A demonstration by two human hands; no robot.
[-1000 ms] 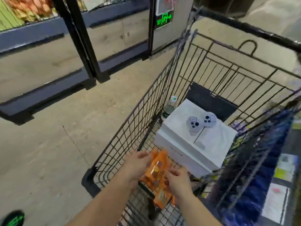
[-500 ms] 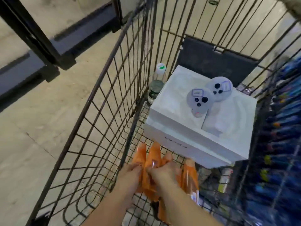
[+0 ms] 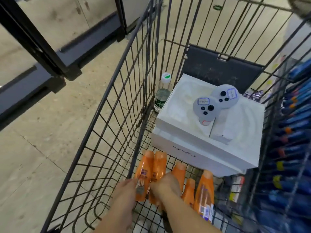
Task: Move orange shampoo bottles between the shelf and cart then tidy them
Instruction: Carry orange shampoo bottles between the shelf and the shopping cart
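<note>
Five orange shampoo bottles [image 3: 205,192] lie on the wire floor of the cart [image 3: 117,115], at its near end, caps pointing away from the person. The two on the left lie side by side and touching; three more lie to the right, the last one with its printed label up. Both hands are down among them. The left hand [image 3: 125,190] touches the lower end of the leftmost bottle, and the right hand [image 3: 164,184] lies over the second and third; whether the fingers really close round a bottle I cannot tell, since they are hidden under the hands.

The bottles look like smooth plastic, stiff enough to keep their shape and probably not heavy. The glossy surface may slip, so it seems better to take each one round the middle of the body, not by the narrow cap.

Just behind them stands a white box [image 3: 202,140] with two grey controllers [image 3: 216,102] on top, and a water bottle [image 3: 162,93] stands in the corner beside it.
</note>
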